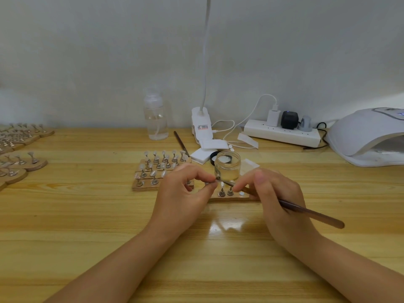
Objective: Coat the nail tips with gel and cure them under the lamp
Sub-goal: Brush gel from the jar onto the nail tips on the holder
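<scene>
1. The left hand (183, 191) is curled, thumb and forefinger pinched together on a small metal nail stand (215, 182) lifted just above the table (87, 226). The tip it carries is too small to make out.
2. The right hand (277, 193) is closed round a brown brush (310, 213), gripped near the front end. The handle trails off to the right over the back of the hand, and the bristle end meets the pinched stand between the two hands.
3. Just behind the fingers stands an open glass jar (227, 166) with clear gel in its lower part. Its black lid (213, 157) lies behind it, on the left.
4. Under the hands lies a wooden holder board (231, 196) with two metal stands upright on it. The hands hide its left end.
5. Left of the jar, a group of boards (161, 169) carries rows of nail tips on stands. Part of its front right corner is covered by the left hand.
6. At the far left edge, more boards with stands (19, 149) lie well apart from the work.
7. Along the wall, from left to right: a clear pump bottle (155, 119) holding clear liquid, a second brush (181, 141) lying flat, a white clip lamp (202, 125) with its neck rising out of view, white pads (205, 152), a power strip (282, 132) with plugs in it, and the white curing lamp (367, 136) at the right edge, its opening facing the front.
</scene>
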Demonstrator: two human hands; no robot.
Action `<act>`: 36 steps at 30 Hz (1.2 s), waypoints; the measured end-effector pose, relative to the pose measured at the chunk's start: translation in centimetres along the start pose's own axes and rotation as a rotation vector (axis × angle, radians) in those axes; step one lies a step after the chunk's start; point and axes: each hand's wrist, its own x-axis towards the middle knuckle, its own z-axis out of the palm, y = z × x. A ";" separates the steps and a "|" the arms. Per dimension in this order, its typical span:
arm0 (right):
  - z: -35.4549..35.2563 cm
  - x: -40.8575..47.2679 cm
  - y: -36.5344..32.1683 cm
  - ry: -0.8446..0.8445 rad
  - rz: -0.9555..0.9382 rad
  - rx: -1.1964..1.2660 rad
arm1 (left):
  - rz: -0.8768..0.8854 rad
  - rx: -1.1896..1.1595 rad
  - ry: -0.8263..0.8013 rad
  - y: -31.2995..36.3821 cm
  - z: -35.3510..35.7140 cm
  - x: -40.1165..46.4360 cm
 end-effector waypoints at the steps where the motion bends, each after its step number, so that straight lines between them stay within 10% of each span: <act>1: -0.1 -0.1 0.0 0.012 -0.016 0.011 | -0.001 0.000 0.001 0.0 0.0 0.0; 36: 0.2 -0.2 -0.1 -0.012 -0.016 0.021 | -0.031 -0.135 0.045 0.2 -0.1 0.2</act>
